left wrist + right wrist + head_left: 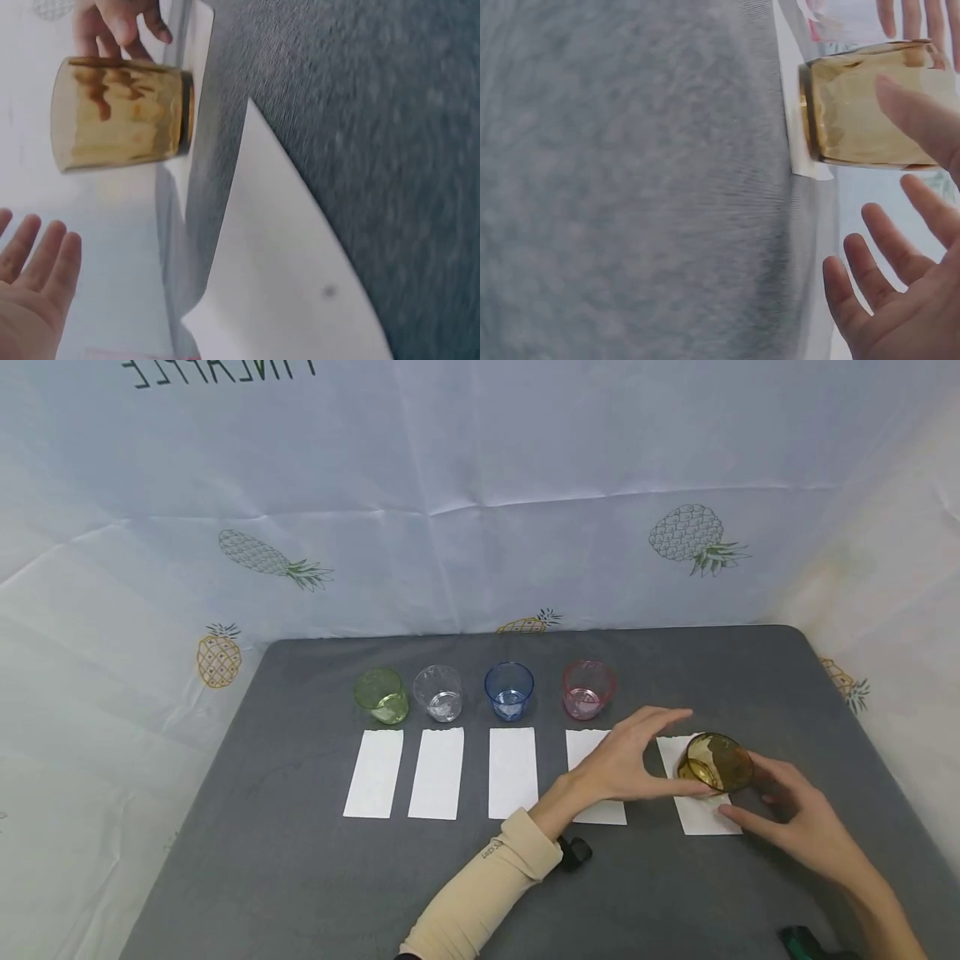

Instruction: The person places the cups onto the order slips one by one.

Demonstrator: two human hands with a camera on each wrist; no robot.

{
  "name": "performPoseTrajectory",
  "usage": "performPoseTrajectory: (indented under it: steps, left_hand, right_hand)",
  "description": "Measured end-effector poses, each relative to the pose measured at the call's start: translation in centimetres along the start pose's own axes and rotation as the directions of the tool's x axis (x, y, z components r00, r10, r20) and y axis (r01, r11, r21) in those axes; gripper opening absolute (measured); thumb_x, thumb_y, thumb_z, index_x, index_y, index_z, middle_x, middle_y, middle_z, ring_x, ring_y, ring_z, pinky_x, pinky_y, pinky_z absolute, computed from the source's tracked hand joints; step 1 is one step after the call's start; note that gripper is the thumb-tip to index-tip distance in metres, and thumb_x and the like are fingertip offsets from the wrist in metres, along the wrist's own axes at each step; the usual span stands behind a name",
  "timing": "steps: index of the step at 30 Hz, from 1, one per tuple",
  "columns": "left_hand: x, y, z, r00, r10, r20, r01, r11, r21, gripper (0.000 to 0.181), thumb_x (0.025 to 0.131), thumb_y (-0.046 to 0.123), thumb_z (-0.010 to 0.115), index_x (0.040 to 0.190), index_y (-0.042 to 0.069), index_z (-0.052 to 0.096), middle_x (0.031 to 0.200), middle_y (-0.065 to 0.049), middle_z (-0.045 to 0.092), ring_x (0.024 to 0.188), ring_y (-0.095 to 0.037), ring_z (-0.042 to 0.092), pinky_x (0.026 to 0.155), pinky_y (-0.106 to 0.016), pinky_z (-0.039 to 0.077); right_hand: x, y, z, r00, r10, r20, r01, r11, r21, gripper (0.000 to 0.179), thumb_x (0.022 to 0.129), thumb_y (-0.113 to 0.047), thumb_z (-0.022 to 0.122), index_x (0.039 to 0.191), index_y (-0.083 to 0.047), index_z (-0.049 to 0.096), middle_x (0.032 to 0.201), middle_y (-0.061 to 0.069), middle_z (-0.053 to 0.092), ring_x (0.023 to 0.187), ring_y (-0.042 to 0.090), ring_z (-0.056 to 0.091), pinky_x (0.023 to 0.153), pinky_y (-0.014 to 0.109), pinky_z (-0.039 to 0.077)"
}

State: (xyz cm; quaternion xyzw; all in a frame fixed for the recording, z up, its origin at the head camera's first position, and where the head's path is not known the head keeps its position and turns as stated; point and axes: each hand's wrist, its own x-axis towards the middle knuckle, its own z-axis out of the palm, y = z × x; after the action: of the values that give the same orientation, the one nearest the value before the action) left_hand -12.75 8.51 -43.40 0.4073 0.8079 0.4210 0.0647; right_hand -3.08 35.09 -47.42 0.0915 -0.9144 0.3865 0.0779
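Observation:
An amber glass tumbler (716, 762) stands upright on the rightmost white paper strip (708, 817). To its left is my left hand (630, 760), fingers spread and extended away from the glass, its thumb lying across the near rim in the head view. Whether that thumb touches is unclear. On the other side, my right hand (802, 818) has its fingertips at the glass and its thumb lower, over the paper. In the right wrist view, the fingers of the right hand (900, 277) are spread apart, beside the tumbler (877, 105). Neither hand curls round it.
Behind the strips stand a green glass (382, 696), a clear glass (439, 693), a blue glass (510, 692) and a pink glass (588, 690). Several white paper strips (512, 772) lie in a row on the grey table (285, 860). A pineapple-print cloth (480, 560) hangs behind.

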Motion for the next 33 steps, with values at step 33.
performPoseTrajectory:
  steps: [33]
  left_hand:
    - [-1.1, -3.6, -8.5, 0.983, 0.017, -0.181, -0.021, 1.0, -0.021, 0.085, 0.077, 0.028, 0.09, 0.149, 0.008, 0.05, 0.147, -0.009, 0.053, 0.137, -0.025, 0.053, 0.112, -0.034, 0.049]
  right_hand:
    - [2.8, -6.9, -0.9, 0.992, -0.104, -0.073, 0.118, 0.966, 0.229, 0.088, 0.067, 0.028, 0.076, 0.148, 0.004, 0.049, 0.148, -0.002, 0.05, 0.137, 0.001, 0.045, 0.105, 0.007, 0.038]
